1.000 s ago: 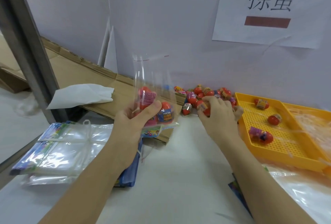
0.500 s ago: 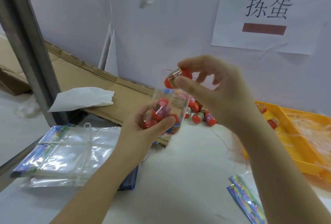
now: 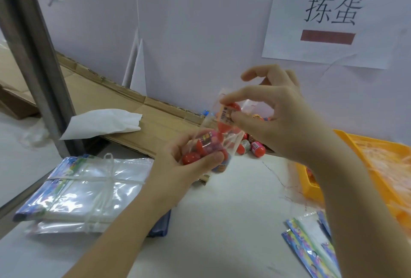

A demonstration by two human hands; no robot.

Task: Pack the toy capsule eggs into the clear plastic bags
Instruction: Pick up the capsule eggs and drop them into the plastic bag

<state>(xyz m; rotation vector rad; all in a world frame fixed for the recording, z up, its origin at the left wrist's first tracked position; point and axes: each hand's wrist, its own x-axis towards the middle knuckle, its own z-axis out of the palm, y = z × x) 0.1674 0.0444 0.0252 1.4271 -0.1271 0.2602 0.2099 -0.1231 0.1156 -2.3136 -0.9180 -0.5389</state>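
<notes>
The egg (image 3: 229,114) is up in the air, at the mouth of the bag (image 3: 210,122). It looks partly inside, but the clear film makes that hard to tell. The right hand (image 3: 278,117) holds it. Two fingers (image 3: 244,95), the thumb and the first one, pinch the egg, and the other fingers stick out, away from the bag. I think a small pinch like this lets the egg slip in without the hand getting stuck.

The left hand (image 3: 184,166) holds the bag above the counter (image 3: 222,222). Its fingers curl round the bottom of the bag, where the packed eggs (image 3: 211,144) sit. Held low like this, the bag stands up and its mouth stays free, and the eggs inside cannot fall out.

More loose eggs (image 3: 255,147) lie on the counter just behind the hands, close enough to grab. A yellow tray (image 3: 311,180) sits to the right. A tied stack of bags (image 3: 89,184) lies to the left, ready for later.

One second ago the right hand was down at the loose eggs, picking one up. Half a second ago it held the egg high, above the bag's mouth. Now the egg is lower and right at the opening. The left hand has kept its hold on the bag all this time.
</notes>
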